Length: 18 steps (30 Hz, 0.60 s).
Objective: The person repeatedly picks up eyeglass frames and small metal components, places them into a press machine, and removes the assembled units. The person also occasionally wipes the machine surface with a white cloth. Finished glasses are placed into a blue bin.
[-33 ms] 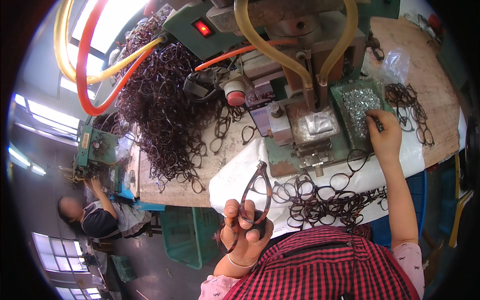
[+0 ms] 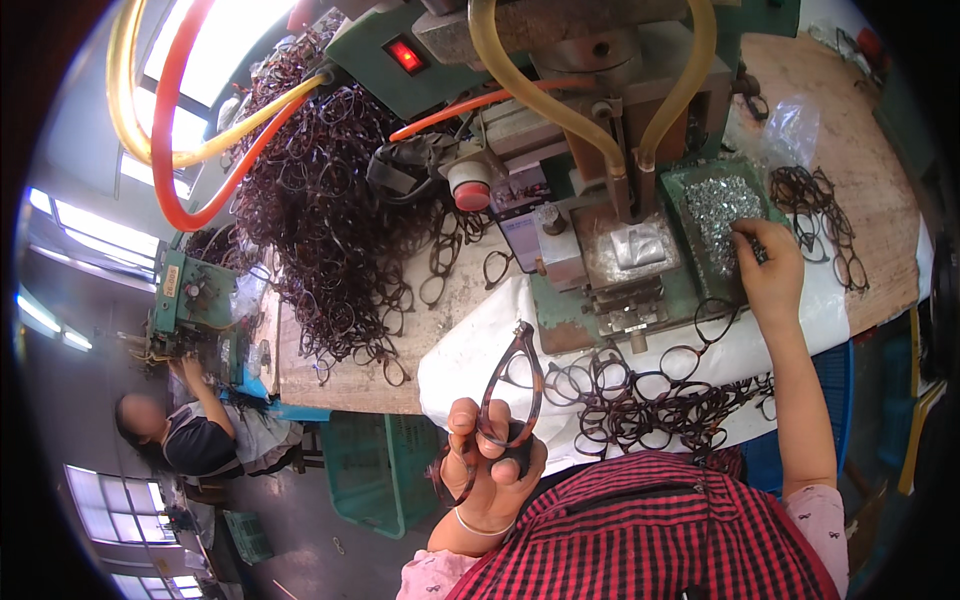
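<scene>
My left hand (image 2: 486, 492) is closed around a brown tortoiseshell eyeglass frame (image 2: 536, 380), raised in front of the table's near edge. One rim stands up above the fingers, with a small bright spot at its top end; the other rim hangs by the palm. My right hand (image 2: 776, 272) reaches to a green tray (image 2: 690, 238) heaped with small shiny metal pieces (image 2: 718, 205). Its thumb and fingers are pinched together at the heap's right edge; whatever is between them is too small to make out.
A green bench machine (image 2: 570, 325) with a metal fixture, hoses and a red button (image 2: 472, 196) stands ahead. A large heap of frames (image 2: 320, 210) lies left; more frames (image 2: 650, 400) lie in front and right. A co-worker (image 2: 205, 435) sits far left near a green crate (image 2: 345, 480).
</scene>
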Available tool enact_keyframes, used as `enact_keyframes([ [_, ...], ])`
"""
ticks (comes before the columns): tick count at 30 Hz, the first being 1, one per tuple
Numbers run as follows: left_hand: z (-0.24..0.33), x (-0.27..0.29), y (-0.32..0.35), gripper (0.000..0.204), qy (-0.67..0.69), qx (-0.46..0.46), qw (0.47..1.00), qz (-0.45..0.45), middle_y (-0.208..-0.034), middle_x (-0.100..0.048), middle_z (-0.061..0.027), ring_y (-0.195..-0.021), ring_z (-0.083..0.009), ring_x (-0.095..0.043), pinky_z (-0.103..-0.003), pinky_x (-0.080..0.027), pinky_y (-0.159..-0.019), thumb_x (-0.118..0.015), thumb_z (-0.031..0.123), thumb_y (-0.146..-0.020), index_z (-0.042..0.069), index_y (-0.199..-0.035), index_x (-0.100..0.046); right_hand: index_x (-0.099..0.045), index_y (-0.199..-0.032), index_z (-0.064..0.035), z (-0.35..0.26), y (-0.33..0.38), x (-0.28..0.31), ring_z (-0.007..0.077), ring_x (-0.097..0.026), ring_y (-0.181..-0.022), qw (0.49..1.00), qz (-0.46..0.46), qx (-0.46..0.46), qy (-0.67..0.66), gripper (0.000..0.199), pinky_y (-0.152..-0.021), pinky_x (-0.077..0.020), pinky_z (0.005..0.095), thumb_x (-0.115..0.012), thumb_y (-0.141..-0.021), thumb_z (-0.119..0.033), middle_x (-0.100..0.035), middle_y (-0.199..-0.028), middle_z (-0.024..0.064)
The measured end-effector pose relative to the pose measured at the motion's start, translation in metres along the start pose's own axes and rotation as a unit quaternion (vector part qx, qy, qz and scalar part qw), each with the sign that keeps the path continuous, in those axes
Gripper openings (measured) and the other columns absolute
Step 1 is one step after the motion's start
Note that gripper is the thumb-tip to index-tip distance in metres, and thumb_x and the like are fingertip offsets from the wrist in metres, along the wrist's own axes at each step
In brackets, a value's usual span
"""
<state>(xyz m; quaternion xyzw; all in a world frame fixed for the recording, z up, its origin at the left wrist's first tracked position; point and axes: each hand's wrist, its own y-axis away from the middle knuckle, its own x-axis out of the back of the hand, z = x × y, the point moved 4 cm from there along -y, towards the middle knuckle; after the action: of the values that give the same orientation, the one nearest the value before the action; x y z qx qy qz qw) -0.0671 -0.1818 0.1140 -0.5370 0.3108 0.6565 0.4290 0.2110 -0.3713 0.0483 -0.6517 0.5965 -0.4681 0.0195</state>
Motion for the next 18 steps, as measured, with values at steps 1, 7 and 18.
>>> enact_keyframes([
  [1, 0.0, -0.001, 0.0, 0.015, 0.01, 0.003, 1.0, 0.0, -0.086, -0.061, -0.0051, -0.073, -0.0199, -0.07, -0.018, -0.048, -0.046, -0.067, 0.007, -0.088, 0.014, -0.101, -0.071, -0.071, -0.091, -0.0049, 0.0, 0.001, 0.0, 0.0293, -0.065, -0.089, 1.0, 0.001, 0.0, 0.001, 0.011, -0.081, -0.0499, 0.0369, -0.069, -0.081, -0.004, -0.072, -0.094, 0.0101],
  [7, 0.001, -0.005, -0.009, 0.037, -0.306, 0.074, 0.922, -0.225, -0.104, -0.065, -0.0124, -0.099, -0.0288, -0.067, -0.033, -0.056, -0.078, -0.074, -0.002, -0.079, 0.001, -0.114, -0.064, -0.071, -0.092, -0.003, 0.0, 0.002, 0.002, 0.0288, -0.065, -0.088, 1.0, -0.012, 0.0, 0.007, 0.012, -0.081, -0.0499, 0.0351, -0.07, -0.08, -0.003, -0.07, -0.092, 0.0107],
  [18, 0.145, 0.169, -0.17, 0.023, -0.971, -0.123, 0.116, 0.171, -0.105, -0.065, -0.0149, -0.101, -0.0355, -0.061, -0.045, -0.053, -0.083, -0.067, 0.014, -0.082, 0.008, -0.103, -0.07, -0.07, -0.092, -0.0016, -0.006, 0.014, 0.036, 0.0171, -0.064, -0.086, 0.987, -0.02, -0.089, -0.134, 0.011, -0.079, -0.0494, 0.0278, -0.071, -0.082, 0.0, -0.068, -0.091, 0.0067],
])
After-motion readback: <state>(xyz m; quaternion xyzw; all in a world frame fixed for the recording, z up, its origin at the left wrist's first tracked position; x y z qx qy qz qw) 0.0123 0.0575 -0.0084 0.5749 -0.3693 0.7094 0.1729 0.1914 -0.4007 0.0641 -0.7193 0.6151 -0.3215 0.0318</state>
